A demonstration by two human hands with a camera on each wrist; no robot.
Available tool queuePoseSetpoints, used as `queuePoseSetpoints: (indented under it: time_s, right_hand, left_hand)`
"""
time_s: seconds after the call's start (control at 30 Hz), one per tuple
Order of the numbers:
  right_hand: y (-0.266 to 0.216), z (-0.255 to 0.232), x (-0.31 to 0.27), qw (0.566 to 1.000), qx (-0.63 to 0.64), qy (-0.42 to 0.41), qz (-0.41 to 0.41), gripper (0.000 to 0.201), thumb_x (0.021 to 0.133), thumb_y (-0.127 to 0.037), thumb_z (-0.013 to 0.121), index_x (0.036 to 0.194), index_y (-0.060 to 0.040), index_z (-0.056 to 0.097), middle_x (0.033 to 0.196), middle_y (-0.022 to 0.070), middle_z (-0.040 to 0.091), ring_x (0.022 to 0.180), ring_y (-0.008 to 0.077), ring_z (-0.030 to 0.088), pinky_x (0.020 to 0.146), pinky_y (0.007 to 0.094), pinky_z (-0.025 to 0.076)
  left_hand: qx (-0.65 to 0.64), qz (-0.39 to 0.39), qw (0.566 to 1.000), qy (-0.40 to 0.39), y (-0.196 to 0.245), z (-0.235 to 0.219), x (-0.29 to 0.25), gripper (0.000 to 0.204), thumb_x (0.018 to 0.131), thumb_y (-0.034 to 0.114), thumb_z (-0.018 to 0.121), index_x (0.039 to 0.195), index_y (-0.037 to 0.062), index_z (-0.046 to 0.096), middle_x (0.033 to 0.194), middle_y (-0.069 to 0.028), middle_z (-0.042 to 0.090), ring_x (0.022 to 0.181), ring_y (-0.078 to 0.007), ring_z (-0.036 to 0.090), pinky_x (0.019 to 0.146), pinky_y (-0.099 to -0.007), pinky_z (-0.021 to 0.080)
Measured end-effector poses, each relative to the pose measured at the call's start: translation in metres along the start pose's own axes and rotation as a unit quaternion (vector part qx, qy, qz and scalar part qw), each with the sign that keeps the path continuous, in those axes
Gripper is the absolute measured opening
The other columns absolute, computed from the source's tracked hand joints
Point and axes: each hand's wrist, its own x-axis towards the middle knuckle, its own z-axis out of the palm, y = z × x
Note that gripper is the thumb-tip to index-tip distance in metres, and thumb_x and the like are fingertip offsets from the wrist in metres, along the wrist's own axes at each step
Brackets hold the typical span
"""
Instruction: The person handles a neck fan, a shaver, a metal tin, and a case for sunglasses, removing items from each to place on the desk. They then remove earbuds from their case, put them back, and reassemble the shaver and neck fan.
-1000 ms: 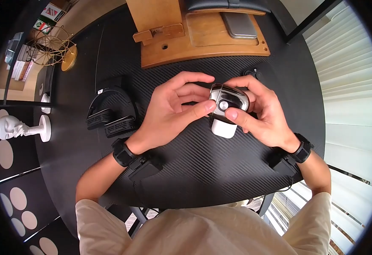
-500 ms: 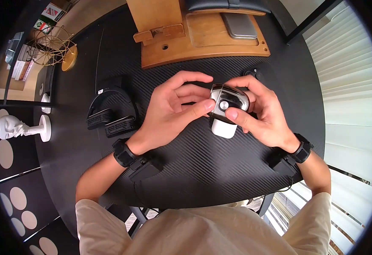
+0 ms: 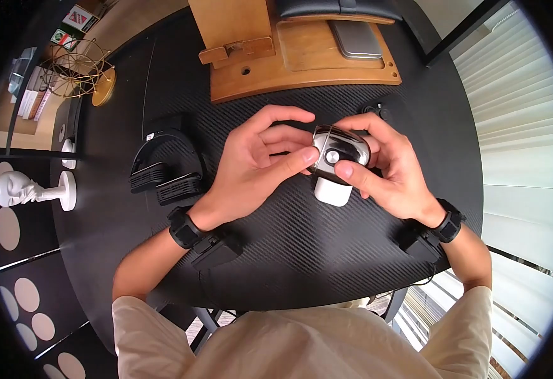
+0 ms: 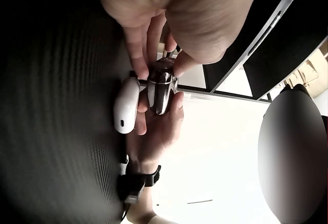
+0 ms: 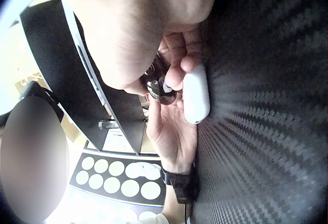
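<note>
A shiny dark and silver rounded case (image 3: 346, 146) with a round button is held between both hands above the black table. The right hand (image 3: 395, 170) grips its right side, thumb beside the button. At its left edge the left hand (image 3: 251, 167) pinches it with the thumb in front and fingers behind. Just below the shiny case is a white earbud case (image 3: 333, 192); in the left wrist view this white case (image 4: 126, 105) lies on its side of the fingers nearest the table. The right wrist view shows the white case (image 5: 196, 95) close to the right fingertips.
A black neckband device (image 3: 166, 165) lies left of the hands. Behind them stands a wooden organizer (image 3: 308, 77) holding a grey flat box (image 3: 356, 39). A small black object (image 3: 376, 110) sits behind the right hand. Farther left are a gold wire ornament (image 3: 103, 87) and a white figurine (image 3: 66, 191).
</note>
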Motion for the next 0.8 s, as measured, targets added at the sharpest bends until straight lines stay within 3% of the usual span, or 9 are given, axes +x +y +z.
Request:
queuePoseSetpoints:
  time_s: [0.17, 0.3, 0.5, 0.67, 0.8]
  right_hand:
    - [0.0001, -0.0010, 0.0002, 1.000, 0.003, -0.003, 0.002, 0.039, 0.091, -0.015, 0.074, 0.122, -0.0016, 0.055, 0.085, 0.0069, 0.074, 0.066, 0.0050, 0.063, 0.054, 0.0209, 0.045]
    - [-0.0008, 0.0004, 0.0004, 1.000, 0.007, 0.004, -0.007, 0.039, 0.091, -0.015, 0.074, 0.122, -0.0017, 0.055, 0.085, 0.0070, 0.074, 0.065, 0.0050, 0.062, 0.054, 0.0211, 0.045]
    - [-0.0010, -0.0004, 0.0001, 1.000, -0.001, -0.001, 0.001, 0.039, 0.090, -0.016, 0.074, 0.121, -0.0017, 0.055, 0.085, 0.0069, 0.074, 0.065, 0.0050, 0.062, 0.054, 0.0210, 0.045]
    - [0.0005, 0.0001, 0.0004, 1.000, 0.010, 0.002, -0.004, 0.039, 0.090, -0.016, 0.074, 0.121, -0.0018, 0.055, 0.085, 0.0064, 0.074, 0.066, 0.0048, 0.062, 0.054, 0.0209, 0.045]
    - [-0.0013, -0.0002, 0.0004, 1.000, 0.002, 0.000, 0.004, 0.039, 0.090, -0.016, 0.074, 0.121, -0.0018, 0.055, 0.085, 0.0063, 0.074, 0.067, 0.0048, 0.062, 0.054, 0.0209, 0.045]
  left_hand:
    - [-0.075, 0.011, 0.997, 0.021, -0.0046, -0.0039, 0.0033, 0.044, 0.094, 0.005, 0.068, 0.133, -0.0001, 0.048, 0.111, -0.0152, 0.067, 0.102, -0.0181, 0.066, 0.082, -0.0291, 0.058]
    - [-0.014, 0.013, 1.000, -0.003, 0.0009, -0.0015, 0.0009, 0.046, 0.095, 0.004, 0.065, 0.136, -0.0014, 0.045, 0.114, -0.0150, 0.065, 0.104, -0.0163, 0.065, 0.087, -0.0283, 0.055]
    - [0.003, 0.020, 1.000, 0.008, -0.0029, -0.0014, 0.0017, 0.043, 0.094, 0.004, 0.067, 0.132, -0.0005, 0.048, 0.110, -0.0150, 0.066, 0.101, -0.0177, 0.066, 0.081, -0.0295, 0.058]
    - [-0.067, 0.023, 0.997, 0.022, -0.0056, -0.0041, 0.0036, 0.043, 0.093, 0.002, 0.067, 0.132, -0.0005, 0.049, 0.110, -0.0139, 0.066, 0.102, -0.0172, 0.065, 0.084, -0.0298, 0.057]
    - [-0.026, 0.022, 0.999, 0.001, -0.0027, -0.0039, 0.0010, 0.044, 0.095, 0.004, 0.064, 0.135, -0.0013, 0.046, 0.114, -0.0126, 0.064, 0.106, -0.0158, 0.063, 0.089, -0.0284, 0.054]
